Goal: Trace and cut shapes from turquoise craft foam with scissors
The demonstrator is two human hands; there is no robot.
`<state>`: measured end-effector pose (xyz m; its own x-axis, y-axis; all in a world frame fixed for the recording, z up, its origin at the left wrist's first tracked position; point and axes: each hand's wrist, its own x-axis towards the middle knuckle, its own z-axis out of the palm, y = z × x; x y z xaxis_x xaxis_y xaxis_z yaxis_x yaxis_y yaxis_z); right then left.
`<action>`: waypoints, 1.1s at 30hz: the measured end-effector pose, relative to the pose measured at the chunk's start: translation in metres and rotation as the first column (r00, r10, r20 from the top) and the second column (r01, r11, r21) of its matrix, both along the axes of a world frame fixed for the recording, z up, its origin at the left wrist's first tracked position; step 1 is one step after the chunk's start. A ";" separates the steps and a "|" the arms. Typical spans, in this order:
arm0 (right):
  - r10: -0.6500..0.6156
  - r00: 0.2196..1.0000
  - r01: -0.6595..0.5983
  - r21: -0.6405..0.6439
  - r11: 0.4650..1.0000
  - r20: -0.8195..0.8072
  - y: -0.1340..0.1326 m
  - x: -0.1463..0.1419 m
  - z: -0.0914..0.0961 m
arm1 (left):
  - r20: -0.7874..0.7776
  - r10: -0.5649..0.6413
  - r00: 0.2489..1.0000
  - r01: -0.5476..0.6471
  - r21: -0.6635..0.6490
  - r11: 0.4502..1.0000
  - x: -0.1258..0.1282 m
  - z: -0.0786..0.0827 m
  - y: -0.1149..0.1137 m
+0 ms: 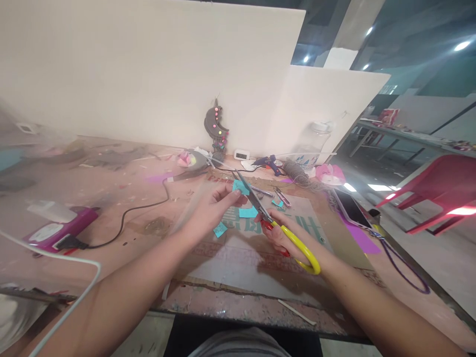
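A small piece of turquoise paper is pinched between the thumb and fingers of my left hand. My right hand grips scissors with yellow and red handles. Their blades point up and away from me, slightly parted, at the right side of the paper. Below lie more turquoise scraps, one larger piece under the blades and one nearer my left wrist. All this is above a clear sheet on cardboard with green printed characters.
A dark crescent ornament leans on the white board. Behind my hands are a glue gun, a twine roll, a utility knife and a clear jar. A phone lies right, a purple power strip left.
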<state>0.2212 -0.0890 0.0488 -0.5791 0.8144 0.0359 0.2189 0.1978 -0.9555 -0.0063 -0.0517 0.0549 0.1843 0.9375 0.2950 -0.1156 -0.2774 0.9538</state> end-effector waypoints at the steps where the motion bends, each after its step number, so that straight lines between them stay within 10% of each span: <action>1: -0.005 1.000 0.005 0.000 1.000 -0.015 0.001 0.000 -0.001 | 0.003 0.000 1.000 0.000 0.000 1.000 0.000 0.000 0.000; 33: -0.143 0.990 0.142 -0.055 0.988 -0.001 -0.004 -0.007 0.001 | -0.062 0.024 0.998 -0.023 0.021 1.000 -0.002 0.002 0.003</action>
<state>0.2142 -0.0929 0.0494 -0.4570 0.8894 -0.0085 0.2366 0.1123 -0.9651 -0.0087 -0.0486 0.0568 0.1811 0.9358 0.3024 -0.0494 -0.2984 0.9532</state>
